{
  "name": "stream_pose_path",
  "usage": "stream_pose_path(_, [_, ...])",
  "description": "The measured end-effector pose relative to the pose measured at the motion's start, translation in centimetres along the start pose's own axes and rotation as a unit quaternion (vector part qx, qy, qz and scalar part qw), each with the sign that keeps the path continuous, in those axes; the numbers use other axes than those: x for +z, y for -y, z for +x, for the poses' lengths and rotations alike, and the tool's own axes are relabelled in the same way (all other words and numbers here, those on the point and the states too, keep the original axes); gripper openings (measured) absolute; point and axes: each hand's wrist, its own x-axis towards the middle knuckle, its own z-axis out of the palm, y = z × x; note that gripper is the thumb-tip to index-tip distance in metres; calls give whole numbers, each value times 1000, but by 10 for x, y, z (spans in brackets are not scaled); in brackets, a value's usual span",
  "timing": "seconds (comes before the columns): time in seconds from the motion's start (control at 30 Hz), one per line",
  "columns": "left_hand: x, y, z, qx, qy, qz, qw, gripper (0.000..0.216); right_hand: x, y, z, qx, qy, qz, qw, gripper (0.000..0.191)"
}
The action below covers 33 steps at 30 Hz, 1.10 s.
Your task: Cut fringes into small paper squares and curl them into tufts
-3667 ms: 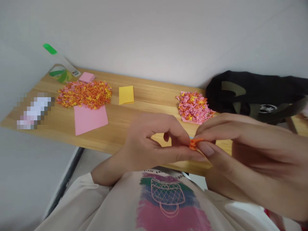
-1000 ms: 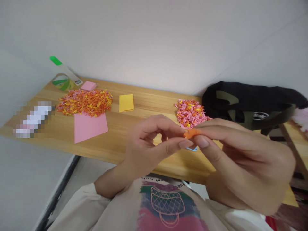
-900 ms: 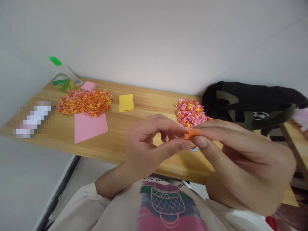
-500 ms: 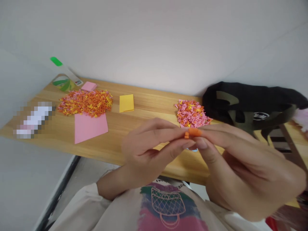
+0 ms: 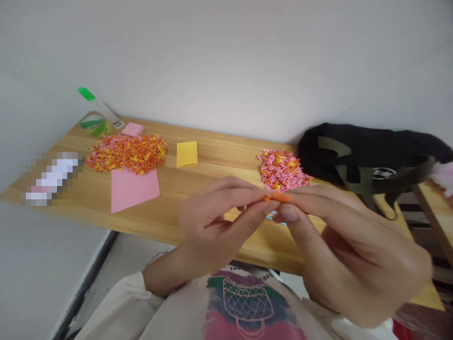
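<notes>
Between the fingertips of both hands is a small orange paper strip [image 5: 281,197], narrow and seemingly folded or rolled. My left hand [image 5: 221,217] pinches its left end with thumb and forefinger. At the right end, my right hand [image 5: 347,241] pinches it the same way, its thumb just below the orange paper. The fingers hide part of the strip. Behind the fingertips, a heap of pink and orange paper shreds [image 5: 283,170] lies on the wooden table [image 5: 212,184], its lower edge partly covered by my hands.
At left, another shred heap [image 5: 130,153] overlaps a pink paper sheet [image 5: 134,191]. A yellow paper pad [image 5: 187,154], a pink pad [image 5: 133,129], a tape roll [image 5: 95,125] and a green-tipped cutter [image 5: 102,108] lie farther back. A black bag [image 5: 354,151] sits at right. A wall borders the table.
The strip's left end stuck out as small squared folds before; now it looks flatter and more tightly pinched. My right hand has shifted slightly left, and the view has moved a little.
</notes>
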Motion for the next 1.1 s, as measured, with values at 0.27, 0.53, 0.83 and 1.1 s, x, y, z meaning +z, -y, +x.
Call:
stream_pose_path(0.27, [-3,0,3,-34,19,-45,998,9,5,0,-2,13,-29,27,999,28])
stream_pose_path(0.53, [-4,-3,4,-39,38,-59,997,9,0,0,0,-12,-9,20,1000,28])
stream_pose_path(0.83, [-3,-4,6,-45,38,-77,995,9,-4,-2,-1,19,17,-29,999,14])
stream_pose_path(1.1, [-1,2,4,-50,38,-112,992,2,-1,4,-7,62,-4,-43,997,8])
